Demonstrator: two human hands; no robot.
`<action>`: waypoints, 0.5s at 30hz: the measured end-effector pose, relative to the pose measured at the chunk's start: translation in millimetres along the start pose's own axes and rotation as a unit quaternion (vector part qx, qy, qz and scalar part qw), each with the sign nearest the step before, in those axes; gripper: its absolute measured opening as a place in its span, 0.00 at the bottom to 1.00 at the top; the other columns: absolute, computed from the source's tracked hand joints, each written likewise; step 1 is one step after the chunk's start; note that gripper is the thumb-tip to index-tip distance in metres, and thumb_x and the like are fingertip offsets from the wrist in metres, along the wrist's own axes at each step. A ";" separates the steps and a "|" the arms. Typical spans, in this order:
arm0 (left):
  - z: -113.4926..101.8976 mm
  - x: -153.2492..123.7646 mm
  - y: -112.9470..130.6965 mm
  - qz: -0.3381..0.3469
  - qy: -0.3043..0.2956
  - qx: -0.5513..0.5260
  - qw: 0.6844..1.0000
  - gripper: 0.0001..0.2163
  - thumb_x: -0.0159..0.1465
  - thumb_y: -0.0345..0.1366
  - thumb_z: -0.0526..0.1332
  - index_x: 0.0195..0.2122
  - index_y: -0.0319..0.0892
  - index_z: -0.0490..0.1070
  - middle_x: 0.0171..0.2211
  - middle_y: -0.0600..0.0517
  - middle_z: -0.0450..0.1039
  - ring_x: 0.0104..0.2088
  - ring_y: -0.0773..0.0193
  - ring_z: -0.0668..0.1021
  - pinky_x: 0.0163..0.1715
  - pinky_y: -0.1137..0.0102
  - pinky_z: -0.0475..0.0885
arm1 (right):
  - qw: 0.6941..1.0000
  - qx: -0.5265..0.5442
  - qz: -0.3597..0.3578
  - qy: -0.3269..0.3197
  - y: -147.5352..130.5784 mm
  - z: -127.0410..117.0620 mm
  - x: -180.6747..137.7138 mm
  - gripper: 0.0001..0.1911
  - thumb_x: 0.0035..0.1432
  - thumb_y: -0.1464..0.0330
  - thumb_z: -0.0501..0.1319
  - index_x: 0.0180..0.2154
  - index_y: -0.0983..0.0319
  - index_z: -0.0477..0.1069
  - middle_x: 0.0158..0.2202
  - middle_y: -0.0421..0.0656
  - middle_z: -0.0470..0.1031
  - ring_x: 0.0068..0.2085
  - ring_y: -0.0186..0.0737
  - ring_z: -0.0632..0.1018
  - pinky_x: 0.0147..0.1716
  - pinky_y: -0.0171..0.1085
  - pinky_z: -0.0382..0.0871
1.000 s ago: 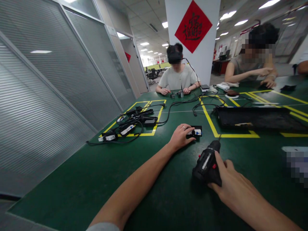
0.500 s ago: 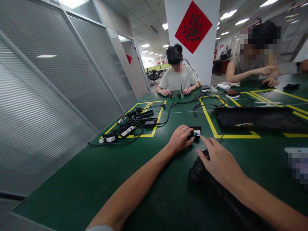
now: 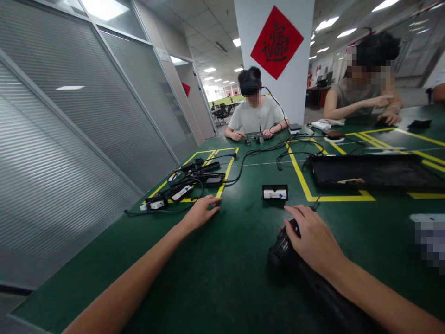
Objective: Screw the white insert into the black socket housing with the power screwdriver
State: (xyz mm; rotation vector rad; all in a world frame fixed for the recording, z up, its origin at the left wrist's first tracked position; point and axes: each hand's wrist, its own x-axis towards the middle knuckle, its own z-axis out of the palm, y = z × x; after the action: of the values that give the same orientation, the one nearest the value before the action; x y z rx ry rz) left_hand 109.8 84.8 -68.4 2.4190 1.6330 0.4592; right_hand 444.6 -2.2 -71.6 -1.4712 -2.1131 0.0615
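A box (image 3: 275, 193) sits between the left hand (image 3: 202, 211), pinching a dark bit (image 3: 218, 202), and the right hand (image 3: 314, 234) atop a drill (image 3: 282, 248). I can't tell the right's grip.

Black drill (image 3: 282, 248) lying under the right hand (image 3: 313, 232), bit (image 3: 317, 202) pointing away. Beyond, small black box (image 3: 275, 187) holding white piece (image 3: 273, 194).

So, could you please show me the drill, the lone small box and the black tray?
Drill (image 3: 283, 246), head view: its body.
Small box (image 3: 274, 195), head view: its white part.
Black tray (image 3: 385, 170), head view: inside surface.
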 end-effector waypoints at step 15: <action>-37.2 -23.9 2.2 -0.068 -0.020 -0.041 0.997 0.16 0.54 0.46 0.57 0.42 0.48 0.72 0.40 0.50 0.71 0.45 0.57 0.71 0.46 0.59 0.68 | 1.000 -0.013 -0.002 -0.017 3.1 0.5 2.3 0.16 0.61 0.67 0.54 0.51 0.62 0.61 0.45 0.43 0.65 0.44 0.41 0.68 0.44 0.41 0.65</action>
State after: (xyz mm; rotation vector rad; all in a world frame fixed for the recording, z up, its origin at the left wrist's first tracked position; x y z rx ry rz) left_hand 90.2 61.2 -36.5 2.2268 1.7147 0.4437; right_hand 446.4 1.2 -72.1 -1.4897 -2.1512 0.0583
